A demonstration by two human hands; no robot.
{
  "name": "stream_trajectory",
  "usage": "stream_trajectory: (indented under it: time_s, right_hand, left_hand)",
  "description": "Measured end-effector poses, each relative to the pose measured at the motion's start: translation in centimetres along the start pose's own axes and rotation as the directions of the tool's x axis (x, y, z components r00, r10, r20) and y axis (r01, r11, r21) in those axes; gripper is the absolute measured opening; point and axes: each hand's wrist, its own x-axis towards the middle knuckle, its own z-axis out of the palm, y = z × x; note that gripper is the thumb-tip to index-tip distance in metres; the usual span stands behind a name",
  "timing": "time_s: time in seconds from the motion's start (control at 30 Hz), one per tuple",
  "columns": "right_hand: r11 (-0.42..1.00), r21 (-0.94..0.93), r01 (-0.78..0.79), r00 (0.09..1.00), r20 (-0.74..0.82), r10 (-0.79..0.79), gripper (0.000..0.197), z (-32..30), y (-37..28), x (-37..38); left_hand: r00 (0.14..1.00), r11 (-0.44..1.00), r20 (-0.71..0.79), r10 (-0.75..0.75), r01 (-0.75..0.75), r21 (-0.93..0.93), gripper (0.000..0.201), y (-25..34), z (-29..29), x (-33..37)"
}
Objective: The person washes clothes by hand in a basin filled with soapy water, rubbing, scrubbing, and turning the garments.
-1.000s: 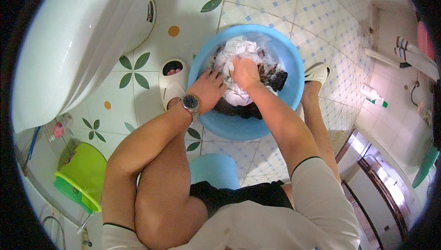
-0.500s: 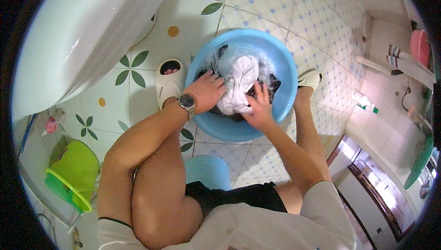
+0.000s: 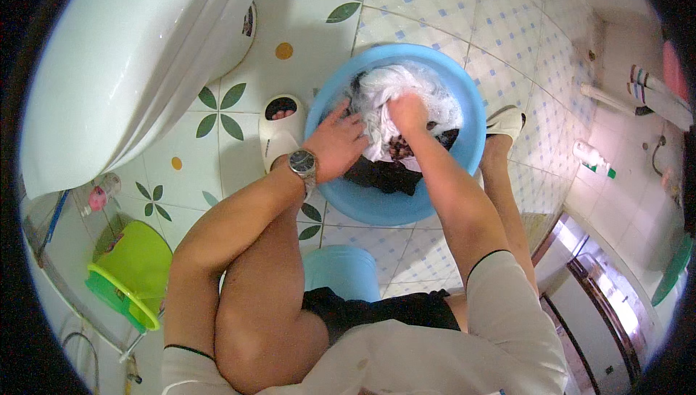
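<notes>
A round blue basin [image 3: 475, 123] on the floor between my feet holds sudsy water and wet laundry. My left hand [image 3: 337, 142], fingers spread, lies at the basin's left side beside the cloth, a metal watch on its wrist. Over the middle of the basin, my right hand [image 3: 407, 113] is closed on a wet white garment [image 3: 375, 123]; its fingertips are sunk in the folds. Dark laundry [image 3: 388, 177] lies on the near side of the white garment, partly underwater. Foam [image 3: 446, 108] floats at the far right of the basin.
A light blue bucket [image 3: 341, 272] stands just in front of me. At the left are a white bathtub [image 3: 138, 61] and a lime green bucket [image 3: 134, 264]. A white bottle with a green cap [image 3: 593, 155] is by the right wall. White slippers [image 3: 281, 130] flank the basin.
My right hand has moved from the near side of the white garment to its middle and closed on it. The garment has shifted toward the far side, uncovering more dark laundry.
</notes>
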Motion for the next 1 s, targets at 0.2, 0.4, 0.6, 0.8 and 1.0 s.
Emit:
stream_trajectory:
  time_s: [0.2, 0.4, 0.6, 0.8, 1.0]
  right_hand:
    - [-0.170, 0.938, -0.304, 0.858, 0.346, 0.380, 0.038, -6.0, -1.8, -4.3]
    - [0.952, 0.264, 0.157, 0.982, -0.144, -0.122, 0.067, -7.6, 5.1, -12.8]
    - [0.877, -0.046, 0.478, 0.877, -0.040, -0.480, 0.061, -3.6, -0.4, -12.1]
    - [0.879, -0.315, 0.358, 0.922, -0.027, -0.385, 0.046, -1.3, -0.6, -3.3]
    - [0.955, 0.033, -0.295, 0.955, 0.038, 0.293, 0.040, -0.1, 9.8, 2.3]
  left_hand:
    - [0.983, 0.985, -0.099, -0.156, 0.163, 0.064, 0.039, -2.2, -2.6, -0.5]
    - [0.840, 0.924, -0.393, -0.375, 0.374, -0.081, 0.070, -3.0, -2.6, 0.6]
    - [0.862, 0.936, -0.370, -0.347, 0.341, -0.085, 0.073, -3.4, -2.4, 0.2]
    - [0.879, 0.941, -0.338, -0.336, 0.324, -0.093, 0.072, -3.4, -1.8, 0.0]
    - [0.850, 0.952, -0.429, -0.304, 0.280, -0.120, 0.073, -2.5, -2.4, 3.7]
